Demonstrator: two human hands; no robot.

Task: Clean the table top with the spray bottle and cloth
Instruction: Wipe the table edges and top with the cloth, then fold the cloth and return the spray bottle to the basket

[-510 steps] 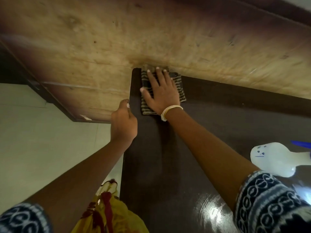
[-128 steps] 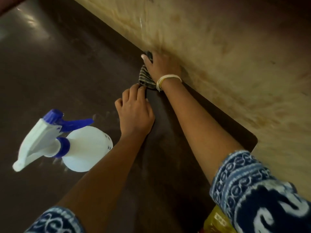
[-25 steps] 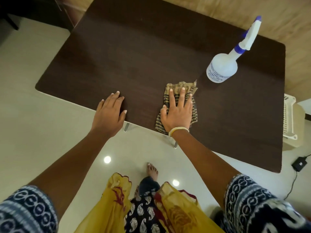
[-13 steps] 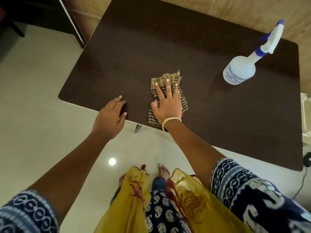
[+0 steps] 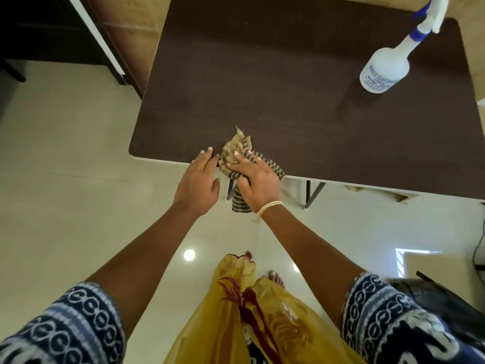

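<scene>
Right grip [image 5: 258, 183] holds striped cloth [image 5: 237, 151] at counter [image 5: 288, 88] near edge, left grip [image 5: 199, 179] flat beside; wiping likely ending, next lift cloth clear.

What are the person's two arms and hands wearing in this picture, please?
Both arms are bare from wrist to above the elbow. The left sleeve and the right sleeve are dark blue cloth printed with white ring and scroll patterns. The right hand has a thin band of pale yellowish thread or bangles at its wrist. The left hand wears nothing visible.
</scene>
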